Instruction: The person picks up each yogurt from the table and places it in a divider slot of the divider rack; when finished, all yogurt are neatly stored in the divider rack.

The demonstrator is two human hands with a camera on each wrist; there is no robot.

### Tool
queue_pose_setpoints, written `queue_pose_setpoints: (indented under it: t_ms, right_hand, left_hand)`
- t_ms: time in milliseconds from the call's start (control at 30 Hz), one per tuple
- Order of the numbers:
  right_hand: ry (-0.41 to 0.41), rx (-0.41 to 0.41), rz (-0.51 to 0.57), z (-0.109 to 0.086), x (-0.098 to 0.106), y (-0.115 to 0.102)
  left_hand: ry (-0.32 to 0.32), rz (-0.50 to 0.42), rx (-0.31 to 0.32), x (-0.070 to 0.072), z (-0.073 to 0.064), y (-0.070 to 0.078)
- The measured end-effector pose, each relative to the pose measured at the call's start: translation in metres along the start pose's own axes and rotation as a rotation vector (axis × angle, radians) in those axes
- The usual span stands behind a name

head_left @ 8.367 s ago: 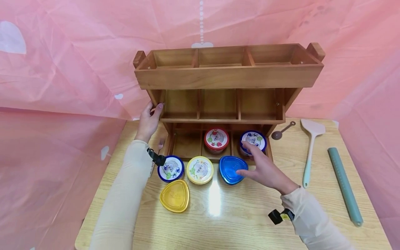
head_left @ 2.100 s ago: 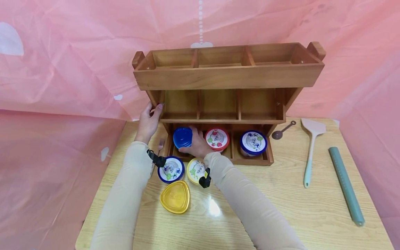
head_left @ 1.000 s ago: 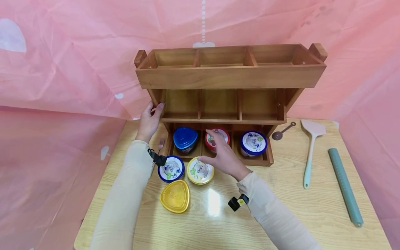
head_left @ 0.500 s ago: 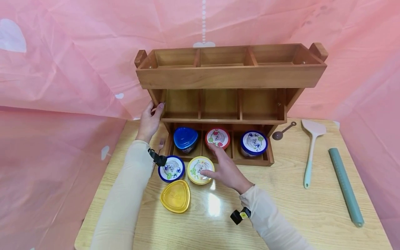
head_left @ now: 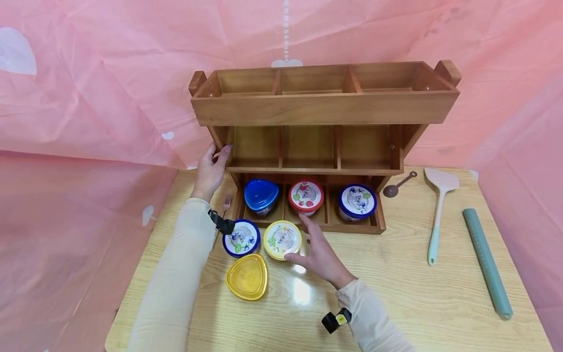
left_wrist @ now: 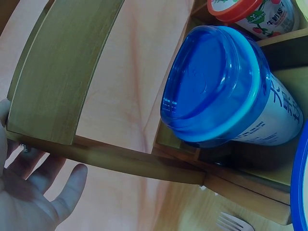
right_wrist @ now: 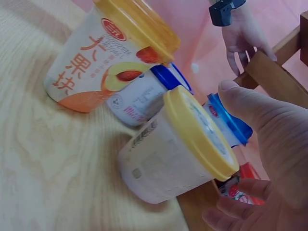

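right grip released, spread; yellow-lidded tub at its nine o'clock, on desk. left grip pinches rack. best squeeze evenly, sparing blue-rimmed tub at nine o'clock.

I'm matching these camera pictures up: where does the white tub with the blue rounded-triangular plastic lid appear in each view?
Head: the triangular blue-lidded tub, just below and left of centre.
Left wrist: the tub, large, above and right of centre.
Right wrist: the tub, right of centre, partly behind the yellow round-lidded tub.
Shared landmark: the bare left hand at the brown wooden rack.
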State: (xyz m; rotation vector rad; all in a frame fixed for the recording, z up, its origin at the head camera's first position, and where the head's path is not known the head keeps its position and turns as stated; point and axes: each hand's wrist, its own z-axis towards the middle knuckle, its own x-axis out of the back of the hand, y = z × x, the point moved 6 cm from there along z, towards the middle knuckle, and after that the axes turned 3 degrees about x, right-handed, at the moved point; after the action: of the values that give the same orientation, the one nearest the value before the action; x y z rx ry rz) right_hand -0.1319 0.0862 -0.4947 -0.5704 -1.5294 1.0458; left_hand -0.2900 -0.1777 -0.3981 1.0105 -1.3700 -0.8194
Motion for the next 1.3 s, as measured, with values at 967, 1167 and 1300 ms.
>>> queue_pose_setpoints:
  t_ms: [967, 1167, 1300]
  right_hand:
    - [-0.053, -0.132, 0.071, 0.002, -0.032, 0.02]
    - [-0.039, -0.138, 0.062, 0.002, -0.033, 0.021]
    - [-0.028, -0.139, 0.059, 0.002, -0.033, 0.022]
  left_hand:
    - [-0.009, -0.014, 0.013, -0.001, -0.001, -0.001]
    - [-0.005, -0.015, 0.009, 0.0, -0.001, 0.0]
    - [-0.003, -0.011, 0.007, 0.0, -0.001, 0.0]
